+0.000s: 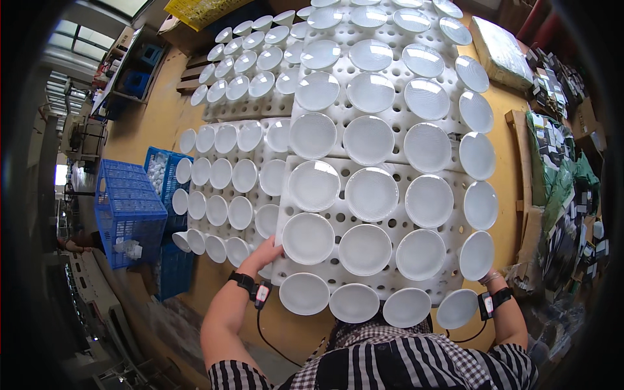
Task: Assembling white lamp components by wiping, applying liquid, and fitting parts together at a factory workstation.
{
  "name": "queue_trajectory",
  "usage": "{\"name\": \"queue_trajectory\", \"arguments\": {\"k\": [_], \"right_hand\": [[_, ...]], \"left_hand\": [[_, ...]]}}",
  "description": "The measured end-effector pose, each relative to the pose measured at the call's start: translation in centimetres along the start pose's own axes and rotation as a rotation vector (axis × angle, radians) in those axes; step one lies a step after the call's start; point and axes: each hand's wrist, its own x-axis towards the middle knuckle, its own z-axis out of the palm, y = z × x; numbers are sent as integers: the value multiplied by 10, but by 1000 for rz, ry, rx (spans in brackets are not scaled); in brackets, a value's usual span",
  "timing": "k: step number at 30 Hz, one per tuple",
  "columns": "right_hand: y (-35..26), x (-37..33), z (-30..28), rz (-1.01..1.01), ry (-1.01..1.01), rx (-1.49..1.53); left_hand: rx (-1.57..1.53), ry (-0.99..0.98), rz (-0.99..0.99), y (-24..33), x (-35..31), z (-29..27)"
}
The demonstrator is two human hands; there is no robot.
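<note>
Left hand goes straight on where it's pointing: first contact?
The white perforated board, at its left edge; the left hand appears to touch it there. Just beyond lies a white dish, though depth is unclear.

From my end, I can read no words or numbers. The red-and-white device [262,295] at seven o'clock carries marks too small to make out, and the pale patches on the dark packages [588,252] past three o'clock are illegible.

Blue crates [132,220] and crumpled green plastic [563,179]
</note>
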Motion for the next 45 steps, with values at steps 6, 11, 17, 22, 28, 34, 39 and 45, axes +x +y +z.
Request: {"name": "queue_trajectory", "arguments": {"k": [6,11,17,22,28,34,39,45], "right_hand": [[-5,-7,0,-28,10,-8],[-7,-18,7,-62,25,-17],[-2,-40,18,-169,67,-6],[2,-50,27,-198,101,-39],[13,-50,20,-286,110,-106],[-6,-39,42,-320,57,-120],[-19,-52,80,-400,-134,-185],[-39,-55,150,-499,-143,-289]], "left_hand": [[-61,59,55,-10,-26,12],[-255,134,66,-13,-39,31],[-438,158,191,-16,-58,42],[-450,222,184,-30,-80,52],[-597,268,248,-63,-97,63],[-651,360,312,-98,-132,67],[-740,435,318,-135,-185,74],[-785,625,267,-191,-253,79]]}}
